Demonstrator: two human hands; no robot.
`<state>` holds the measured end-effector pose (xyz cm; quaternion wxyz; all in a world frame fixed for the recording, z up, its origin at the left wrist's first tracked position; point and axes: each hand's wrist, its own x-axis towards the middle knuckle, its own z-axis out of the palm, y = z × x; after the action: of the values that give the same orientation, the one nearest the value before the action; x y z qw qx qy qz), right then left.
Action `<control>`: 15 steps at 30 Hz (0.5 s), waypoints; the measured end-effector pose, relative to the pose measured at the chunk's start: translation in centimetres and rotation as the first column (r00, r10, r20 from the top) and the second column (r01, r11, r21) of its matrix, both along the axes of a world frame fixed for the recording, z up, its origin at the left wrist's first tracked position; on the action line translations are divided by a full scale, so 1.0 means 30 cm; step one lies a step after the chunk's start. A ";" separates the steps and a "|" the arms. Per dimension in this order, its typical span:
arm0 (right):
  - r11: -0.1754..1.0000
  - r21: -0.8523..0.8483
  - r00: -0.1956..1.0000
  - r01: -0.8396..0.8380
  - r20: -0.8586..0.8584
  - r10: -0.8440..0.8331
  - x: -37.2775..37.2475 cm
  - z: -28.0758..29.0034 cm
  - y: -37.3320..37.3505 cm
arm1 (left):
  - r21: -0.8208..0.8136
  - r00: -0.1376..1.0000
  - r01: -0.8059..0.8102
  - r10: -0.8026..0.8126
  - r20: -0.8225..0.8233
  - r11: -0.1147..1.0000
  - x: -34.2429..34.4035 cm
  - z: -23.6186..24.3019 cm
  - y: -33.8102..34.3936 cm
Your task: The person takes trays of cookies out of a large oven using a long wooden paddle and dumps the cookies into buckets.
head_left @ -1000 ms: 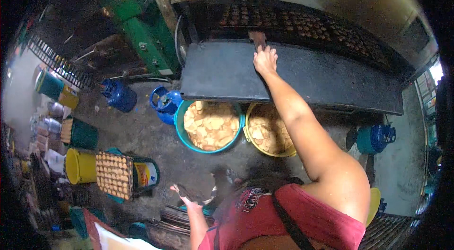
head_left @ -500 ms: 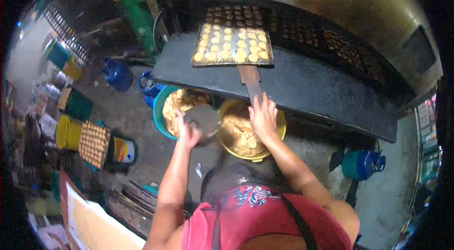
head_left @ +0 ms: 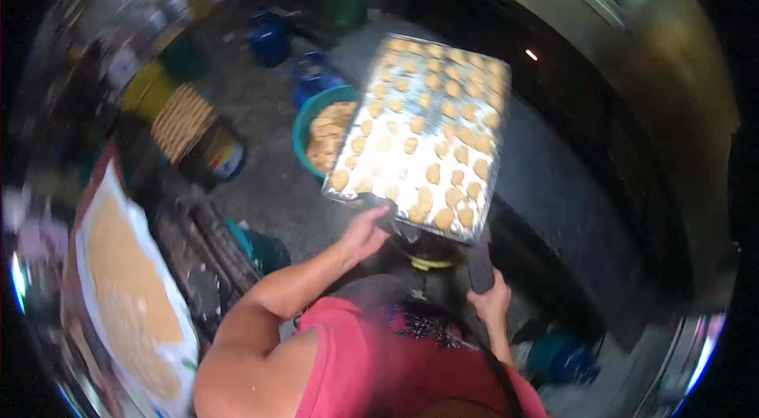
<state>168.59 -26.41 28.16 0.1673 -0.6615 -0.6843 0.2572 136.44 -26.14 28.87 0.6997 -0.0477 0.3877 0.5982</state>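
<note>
A metal baking tray (head_left: 452, 121) full of round golden cookies is tilted in front of me, above the tubs. At its near left edge, my left hand (head_left: 366, 236) is closed on a dark flat thing (head_left: 383, 207), possibly a pad or scraper, which meets the tray's rim. My right hand (head_left: 492, 301) is wrapped round the flat wooden handle of a peel (head_left: 479, 264) at the tray's near right corner. The peel's blade is hidden under the tray. Motion blurs the near edge, so I cannot tell how firmly the left hand bears the tray.
A teal tub (head_left: 303, 133) of cookies stands left of the tray; a yellow tub (head_left: 431, 263) is mostly covered. The dark oven ledge (head_left: 545, 181) runs along the right. Blue gas cylinders (head_left: 269, 38) stand farther back. At left lies a sheet of pale brown dough or crumbs (head_left: 130, 260).
The tray has come off the oven ledge toward me, borne on the peel. My right hand has drawn back with the handle; my left hand has reached the tray's near edge. The view has turned left.
</note>
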 end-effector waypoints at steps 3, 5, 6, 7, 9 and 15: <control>0.997 0.037 0.997 -0.071 -0.015 0.071 -0.044 0.028 0.045 | 0.160 0.988 -0.150 0.141 0.070 0.976 -0.111 -0.144 -0.058; 0.981 0.116 0.982 -0.158 -0.087 0.169 -0.148 0.036 0.095 | 0.175 0.971 -0.237 0.228 0.073 0.956 -0.234 -0.140 -0.092; 0.971 0.123 0.973 -0.205 -0.087 0.216 -0.214 0.033 0.135 | 0.192 0.953 -0.301 0.290 0.085 0.934 -0.290 -0.151 -0.115; 0.958 0.108 0.958 -0.266 -0.081 0.275 -0.249 0.033 0.178 | 0.197 0.930 -0.367 0.353 0.105 0.909 -0.305 -0.174 -0.142; 0.932 0.097 0.932 -0.349 -0.074 0.356 -0.389 0.044 0.244 | 0.198 0.890 -0.453 0.428 0.159 0.869 -0.402 -0.204 -0.174; 0.851 0.057 0.851 -0.522 -0.036 0.525 -0.921 0.011 0.428 | 0.182 0.807 -0.585 0.545 0.228 0.791 -0.840 -0.223 -0.148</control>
<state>140.96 -13.59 28.47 0.1230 -0.4396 -0.8398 0.2939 111.26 -30.57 22.17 0.5180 -0.1245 0.2205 0.8170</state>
